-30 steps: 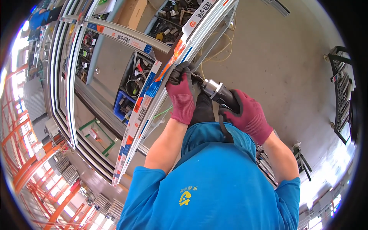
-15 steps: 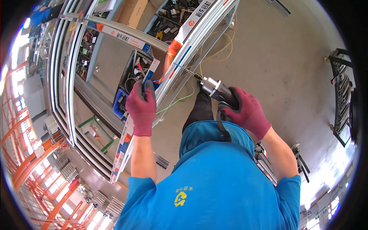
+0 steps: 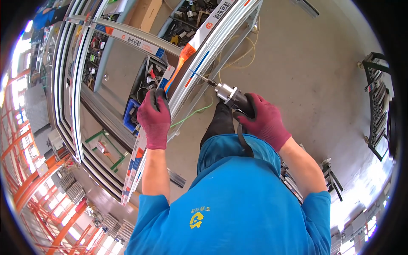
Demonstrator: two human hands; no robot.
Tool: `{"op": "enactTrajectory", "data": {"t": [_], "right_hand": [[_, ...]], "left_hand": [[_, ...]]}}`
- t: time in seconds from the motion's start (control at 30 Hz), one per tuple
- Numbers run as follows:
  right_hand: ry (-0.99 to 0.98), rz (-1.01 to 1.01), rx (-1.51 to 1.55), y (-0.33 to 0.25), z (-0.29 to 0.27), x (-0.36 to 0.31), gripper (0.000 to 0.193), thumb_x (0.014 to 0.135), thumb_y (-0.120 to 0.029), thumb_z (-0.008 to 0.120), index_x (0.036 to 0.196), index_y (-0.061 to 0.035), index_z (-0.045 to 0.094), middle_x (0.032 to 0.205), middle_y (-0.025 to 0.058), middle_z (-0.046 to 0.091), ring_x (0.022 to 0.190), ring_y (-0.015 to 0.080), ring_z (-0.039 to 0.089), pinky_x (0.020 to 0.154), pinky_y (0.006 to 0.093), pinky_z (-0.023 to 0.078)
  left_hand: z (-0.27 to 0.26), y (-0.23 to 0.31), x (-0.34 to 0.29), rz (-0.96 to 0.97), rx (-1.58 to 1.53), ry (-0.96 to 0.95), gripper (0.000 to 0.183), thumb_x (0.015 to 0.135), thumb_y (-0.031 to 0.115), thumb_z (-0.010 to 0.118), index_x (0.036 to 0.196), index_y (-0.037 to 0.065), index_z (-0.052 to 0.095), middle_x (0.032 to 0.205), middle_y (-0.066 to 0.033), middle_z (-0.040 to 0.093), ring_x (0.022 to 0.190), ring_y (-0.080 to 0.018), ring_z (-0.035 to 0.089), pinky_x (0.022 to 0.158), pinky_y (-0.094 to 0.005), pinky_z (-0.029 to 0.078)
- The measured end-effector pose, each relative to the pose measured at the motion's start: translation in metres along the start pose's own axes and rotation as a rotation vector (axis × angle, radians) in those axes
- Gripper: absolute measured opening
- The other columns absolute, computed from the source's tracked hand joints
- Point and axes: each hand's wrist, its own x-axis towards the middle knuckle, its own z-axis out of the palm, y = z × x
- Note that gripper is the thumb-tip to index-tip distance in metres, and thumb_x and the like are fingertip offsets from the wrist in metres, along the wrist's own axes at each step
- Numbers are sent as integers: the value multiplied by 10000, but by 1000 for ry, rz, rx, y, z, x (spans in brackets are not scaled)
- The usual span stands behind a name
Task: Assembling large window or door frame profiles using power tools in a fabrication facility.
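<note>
My left hand point(image 3: 154, 117), in a maroon and dark grey glove, pinches the loose end of a peeled protective film strip point(image 3: 180, 61). Orange, blue and white show on that strip, which still joins the printed film on the aluminium profile point(image 3: 199, 63). In my gloved right hand point(image 3: 264, 119) is a power drill point(image 3: 231, 95), gripped round its dark body. Its long thin bit points up and left, with the tip over or against the profile's edge; contact cannot be made out. A blue and a red mark lie along the profile near the tip.
Beneath the frame stand a blue bin point(image 3: 132, 115) and trays of small metal parts point(image 3: 182, 32). A green hose point(image 3: 193, 114) and a yellow hose point(image 3: 242, 63) run under or beside it. A dark rack point(image 3: 376, 106) stands at the far right.
The drill has shifted slightly left, its bit tip higher over the profile. The peeled film strip looks straighter between the profile and my left hand, which moved a little left.
</note>
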Motion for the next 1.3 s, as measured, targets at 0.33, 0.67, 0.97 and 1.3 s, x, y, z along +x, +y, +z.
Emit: {"op": "enactTrajectory", "data": {"t": [0.33,0.67,0.97,1.3], "right_hand": [[61,-47,131,8,16,-4,605,849,-336,823,1326,-34,604,1106,249,713,1018,445,698,891,480,561],[60,3,24,-4,20,-7,629,853,-339,814,1368,-75,569,1181,212,694,1045,442,694,888,495,571],[59,-17,-75,-13,19,5,641,853,-362,810,1373,-83,558,1190,190,680,996,431,701,843,497,578],[50,-59,13,-22,17,17,619,848,-356,819,1338,-54,590,1194,215,693,1032,430,701,890,479,571]], "left_hand": [[-1,1,1,27,9,20,350,977,256,681,1229,15,715,1036,-197,760,967,-403,718,847,-488,528],[-5,8,3,24,12,-18,360,968,259,694,1228,11,705,1000,-214,752,895,-428,715,781,-500,538],[-8,14,2,44,-33,-9,357,966,251,690,1217,-2,705,991,-222,749,901,-430,718,781,-499,540],[-11,8,3,-15,1,-29,339,967,244,690,1212,11,712,988,-213,756,918,-404,729,786,-447,558]]}}
